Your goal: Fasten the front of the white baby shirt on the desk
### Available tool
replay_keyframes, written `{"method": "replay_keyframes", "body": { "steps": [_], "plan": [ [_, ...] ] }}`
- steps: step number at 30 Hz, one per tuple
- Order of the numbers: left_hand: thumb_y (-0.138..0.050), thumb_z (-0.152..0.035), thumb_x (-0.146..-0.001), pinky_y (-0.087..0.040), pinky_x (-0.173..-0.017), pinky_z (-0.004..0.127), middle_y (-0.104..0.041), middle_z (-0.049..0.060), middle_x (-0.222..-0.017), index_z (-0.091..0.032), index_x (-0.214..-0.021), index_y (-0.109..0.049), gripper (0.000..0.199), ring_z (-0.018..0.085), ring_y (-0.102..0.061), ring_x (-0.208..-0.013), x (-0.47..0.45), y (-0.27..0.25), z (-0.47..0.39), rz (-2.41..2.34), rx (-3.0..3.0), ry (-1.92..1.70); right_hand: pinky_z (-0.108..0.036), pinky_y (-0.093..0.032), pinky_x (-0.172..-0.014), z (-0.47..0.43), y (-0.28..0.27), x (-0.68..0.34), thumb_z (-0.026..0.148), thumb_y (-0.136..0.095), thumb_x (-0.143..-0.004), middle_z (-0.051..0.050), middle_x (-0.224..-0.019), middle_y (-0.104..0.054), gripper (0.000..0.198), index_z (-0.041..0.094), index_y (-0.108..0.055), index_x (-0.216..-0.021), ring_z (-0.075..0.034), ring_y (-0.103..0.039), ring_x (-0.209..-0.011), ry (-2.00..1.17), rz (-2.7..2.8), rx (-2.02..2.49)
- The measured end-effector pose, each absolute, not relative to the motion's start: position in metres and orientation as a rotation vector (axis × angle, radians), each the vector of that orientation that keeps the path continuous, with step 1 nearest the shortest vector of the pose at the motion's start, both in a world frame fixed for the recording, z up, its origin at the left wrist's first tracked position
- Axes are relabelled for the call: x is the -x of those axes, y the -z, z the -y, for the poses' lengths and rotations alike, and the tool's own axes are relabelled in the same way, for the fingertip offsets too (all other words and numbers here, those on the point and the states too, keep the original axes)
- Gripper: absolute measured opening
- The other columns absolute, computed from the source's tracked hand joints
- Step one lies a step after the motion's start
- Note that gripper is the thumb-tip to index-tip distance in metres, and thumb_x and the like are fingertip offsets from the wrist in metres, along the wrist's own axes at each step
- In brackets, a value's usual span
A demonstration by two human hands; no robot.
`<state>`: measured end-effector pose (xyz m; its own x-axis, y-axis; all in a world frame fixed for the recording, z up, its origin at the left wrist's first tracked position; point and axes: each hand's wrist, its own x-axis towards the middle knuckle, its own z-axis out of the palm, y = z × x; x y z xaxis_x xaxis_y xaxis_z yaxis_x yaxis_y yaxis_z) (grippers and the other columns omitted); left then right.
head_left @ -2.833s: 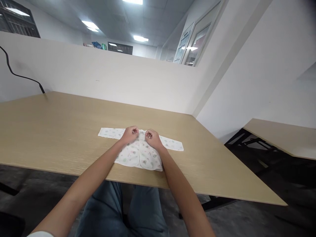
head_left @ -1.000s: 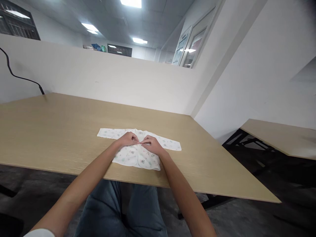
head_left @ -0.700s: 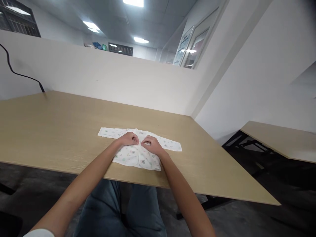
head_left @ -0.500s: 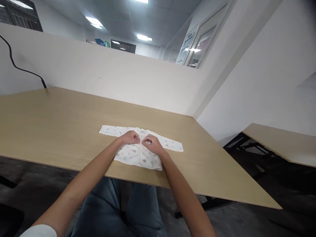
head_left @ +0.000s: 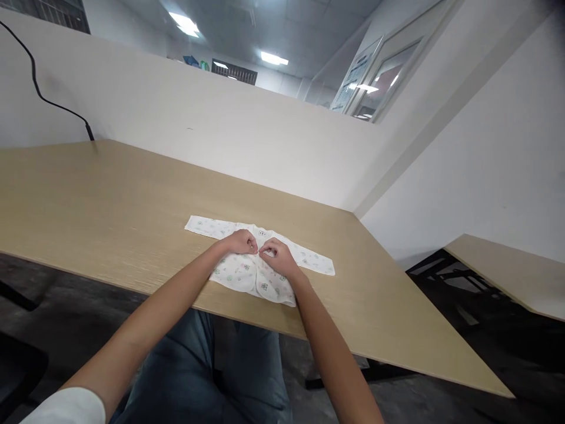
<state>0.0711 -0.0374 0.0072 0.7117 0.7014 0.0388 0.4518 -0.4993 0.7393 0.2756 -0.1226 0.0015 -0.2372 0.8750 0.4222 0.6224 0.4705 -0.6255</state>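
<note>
Garment: we see a small white baby shirt (head_left: 247, 275) with a pale printed pattern, lying flat on the counter (head_left: 110, 200), close to the counter's near edge and in front of us.
Sleeves: one sleeve (head_left: 205, 226) stretches out to the left of the shirt's body, the other sleeve (head_left: 315, 262) to the right, both flat on the counter.
Front seam: the shirt's opening runs down the middle of its body, toward the near edge of the counter.
Left hand: our left hand (head_left: 241, 242) rests on the upper middle of the shirt, fingers curled in and pinching the cloth at the opening.
Right hand: our right hand (head_left: 277, 255) sits just beside the left one on the shirt, its fingers likewise curled and nipping the cloth; the fingertips of the two hands all but meet.
What is pinched: too small for us to tell whether it is a snap, a button or only the hem.
Forearms: both reach over the counter's near edge onto the shirt.
Behind the shirt: a white partition (head_left: 198, 129) runs along the far edge of the counter.
Far left of the shirt: a black cable (head_left: 44, 100) hangs down the partition to the counter's far corner.
Right of the shirt: a second counter (head_left: 507, 274) stands well apart, across a gap.
</note>
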Motion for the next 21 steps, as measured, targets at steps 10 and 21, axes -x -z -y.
{"method": "replay_keyframes", "body": {
  "steps": [10, 21],
  "plan": [
    [-0.074, -0.031, -0.069, -0.036, -0.059, 0.022, -0.068, 0.000, -0.072, -0.019, -0.086, -0.083, 0.023, 0.012, -0.056, -0.066, -0.074, -0.010, 0.040, -0.918, -2.174, -0.429, -0.040, -0.047, -0.092, 0.121, -0.002, -0.275, 0.031, -0.067, -0.085, -0.007, -0.101, -0.068, 0.014, 0.023, -0.075, -0.078, -0.024, -0.061, -0.101, -0.511, 1.935, 1.383],
    [-0.074, -0.030, -0.069, -0.037, -0.060, 0.022, -0.070, 0.001, -0.074, -0.018, -0.084, -0.082, 0.021, 0.013, -0.058, -0.070, -0.073, -0.015, 0.044, -0.911, -2.156, -0.408, -0.045, -0.041, -0.105, 0.119, 0.005, -0.279, 0.036, -0.068, -0.084, -0.008, -0.121, -0.060, 0.013, 0.024, -0.073, -0.082, -0.028, -0.052, -0.120, -0.586, 1.942, 1.438]
  ]
}}
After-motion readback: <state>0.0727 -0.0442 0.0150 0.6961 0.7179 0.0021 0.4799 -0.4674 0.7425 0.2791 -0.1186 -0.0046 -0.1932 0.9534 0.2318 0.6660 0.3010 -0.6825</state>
